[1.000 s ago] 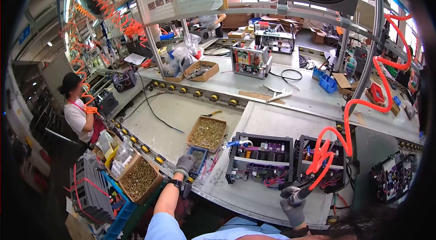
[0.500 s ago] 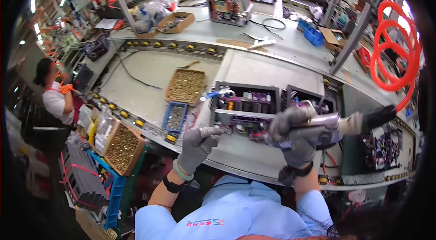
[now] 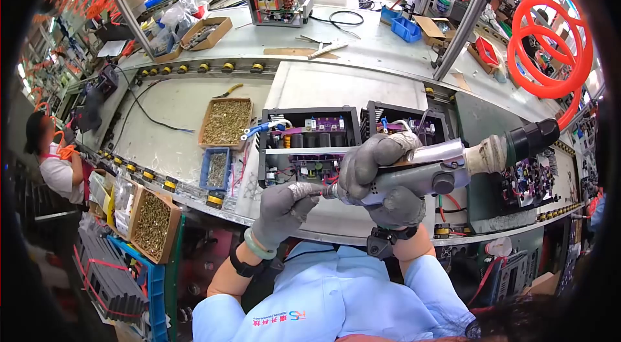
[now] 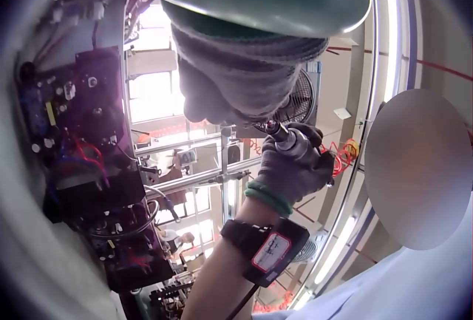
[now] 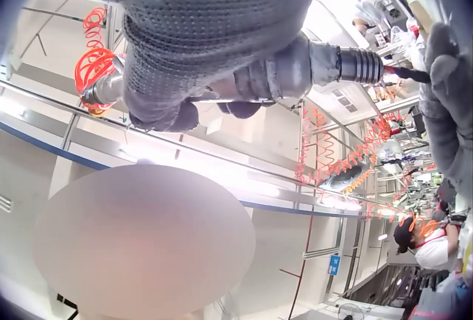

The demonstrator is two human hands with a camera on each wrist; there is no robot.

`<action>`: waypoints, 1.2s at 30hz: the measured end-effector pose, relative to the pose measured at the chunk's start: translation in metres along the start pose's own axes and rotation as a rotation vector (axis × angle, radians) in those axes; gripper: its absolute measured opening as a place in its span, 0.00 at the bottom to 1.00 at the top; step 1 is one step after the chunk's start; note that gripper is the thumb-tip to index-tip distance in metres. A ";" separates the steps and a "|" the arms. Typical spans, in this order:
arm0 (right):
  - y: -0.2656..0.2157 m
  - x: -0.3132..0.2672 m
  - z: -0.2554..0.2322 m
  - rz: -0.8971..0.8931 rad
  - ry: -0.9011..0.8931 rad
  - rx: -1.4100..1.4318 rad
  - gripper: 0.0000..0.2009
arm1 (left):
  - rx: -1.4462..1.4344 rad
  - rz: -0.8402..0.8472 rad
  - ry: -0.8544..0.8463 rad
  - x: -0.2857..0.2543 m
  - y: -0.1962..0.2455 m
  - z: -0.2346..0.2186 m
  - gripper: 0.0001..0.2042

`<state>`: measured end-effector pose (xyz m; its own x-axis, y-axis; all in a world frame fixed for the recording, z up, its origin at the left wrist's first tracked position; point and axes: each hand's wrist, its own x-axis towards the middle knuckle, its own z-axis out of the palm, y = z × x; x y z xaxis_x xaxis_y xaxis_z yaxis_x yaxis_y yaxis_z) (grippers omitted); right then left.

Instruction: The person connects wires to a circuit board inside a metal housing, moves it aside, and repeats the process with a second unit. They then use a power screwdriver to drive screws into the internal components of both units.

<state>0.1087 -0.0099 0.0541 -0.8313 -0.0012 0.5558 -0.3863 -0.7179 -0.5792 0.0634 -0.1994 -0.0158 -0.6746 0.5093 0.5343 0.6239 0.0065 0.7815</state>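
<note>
My gloved right hand (image 3: 364, 166) grips a silver pneumatic screwdriver (image 3: 424, 177), held nearly level in front of my chest and over the front edge of the bench. Its bit (image 5: 406, 74) points left, toward my other hand. The gloved left hand (image 3: 281, 211) has its fingers curled, with thumb and fingertips pinched at the tip of the bit; whatever else they enclose is hidden. Behind the hands stands an open black chassis (image 3: 312, 150) with purple circuit boards and cables, and a similar chassis (image 3: 424, 123) stands to its right.
Left of the chassis lie a blue tray (image 3: 204, 169) of small fasteners and a carton (image 3: 206, 143) of brass-coloured ones. An orange coiled air hose (image 3: 550, 93) hangs at the right. Another carton (image 3: 169, 233) of fasteners stands at lower left. A person (image 3: 61, 171) is farther left.
My left hand has gone from the blue tray to the bit's tip. The right hand has lifted the screwdriver from beside the right chassis to the middle. The head view has shifted.
</note>
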 end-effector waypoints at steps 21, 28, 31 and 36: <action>-0.004 -0.002 -0.003 -0.070 0.006 -0.044 0.26 | -0.016 0.058 -0.056 0.003 -0.015 0.005 0.08; -0.005 -0.004 -0.005 0.026 0.050 -0.047 0.25 | 0.030 -0.013 -0.155 0.004 -0.008 0.000 0.08; -0.002 -0.005 -0.009 0.011 0.050 -0.014 0.23 | 0.047 0.030 -0.127 0.002 -0.012 0.003 0.09; -0.001 -0.005 -0.003 -0.038 0.180 0.025 0.23 | 0.092 0.051 -0.092 0.005 -0.011 -0.001 0.10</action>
<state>0.1122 -0.0072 0.0498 -0.8754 0.1489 0.4598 -0.4101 -0.7322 -0.5437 0.0523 -0.1975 -0.0214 -0.6048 0.5881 0.5370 0.6927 0.0558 0.7191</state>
